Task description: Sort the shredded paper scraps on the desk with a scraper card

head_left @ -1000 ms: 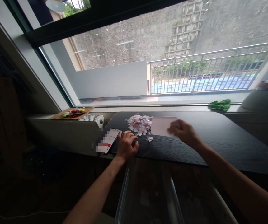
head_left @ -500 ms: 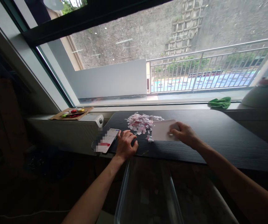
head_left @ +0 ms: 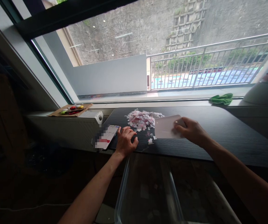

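A heap of pink and white paper scraps (head_left: 142, 120) lies on the dark wood-grain table (head_left: 206, 124), and a few loose scraps (head_left: 150, 141) are scattered in front of it. My right hand (head_left: 191, 129) grips a pale, flat, rectangular scraper (head_left: 166, 127) by its right end. The scraper stands tilted just right of the heap, hiding some of the tabletop. At the table's front edge, left of the loose scraps, rests my left hand (head_left: 125, 141). Its fingers are loosely bent, thumb apart, and nothing is in it. Beside those fingers is a phone (head_left: 110, 134) with a lit screen.
Below the table's front edge stands a clear plastic bin (head_left: 122, 189) with a few scraps inside. A white radiator (head_left: 63, 127) is at the left, with cardboard and small colourful items (head_left: 72, 109) on top. A green cloth (head_left: 221, 99) lies on the windowsill.
My right hand has shifted slightly right with the scraper, away from the heap. More loose scraps show in front of the heap. My left hand stays by the phone.
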Motion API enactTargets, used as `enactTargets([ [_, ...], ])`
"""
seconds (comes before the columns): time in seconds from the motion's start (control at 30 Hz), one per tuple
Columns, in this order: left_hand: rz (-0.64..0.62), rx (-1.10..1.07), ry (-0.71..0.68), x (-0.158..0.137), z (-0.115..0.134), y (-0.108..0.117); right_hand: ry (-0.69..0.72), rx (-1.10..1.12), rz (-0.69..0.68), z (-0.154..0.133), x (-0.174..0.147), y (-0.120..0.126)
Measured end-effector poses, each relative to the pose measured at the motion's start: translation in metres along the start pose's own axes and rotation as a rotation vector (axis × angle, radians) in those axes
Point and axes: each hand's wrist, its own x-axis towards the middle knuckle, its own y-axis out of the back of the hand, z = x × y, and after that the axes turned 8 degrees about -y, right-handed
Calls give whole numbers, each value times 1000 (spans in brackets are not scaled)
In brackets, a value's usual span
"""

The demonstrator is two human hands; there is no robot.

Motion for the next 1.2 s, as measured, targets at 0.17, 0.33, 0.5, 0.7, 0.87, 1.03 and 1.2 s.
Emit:
enactTargets([
  [0.17, 1, 4, -7, 0, 0, -1, 36, -19, -34, 0, -6, -2],
  [0.33, 7, 2, 1, 0, 0, -1, 107, 3, -91, 0, -8, -9],
  [0.5, 8, -6, 1, 0, 0, -2, 138, -146, -34, -4, -15, -1],
  [0.7, 13, -4, 1, 0, 0, -2, 254, -122, -75, -10, -21, -9],
  [0.87, 10, -12, 0, 0, 0, -1, 271, -214, 18, -11, -24, -3],
  [1.03, -2, -10, 9, 1, 1, 0, 258, -215, 13, -6, -22, 6],
  [1.2, 5, -7, 7, 0, 0, -1, 212, -236, 47, -4, -23, 8],
])
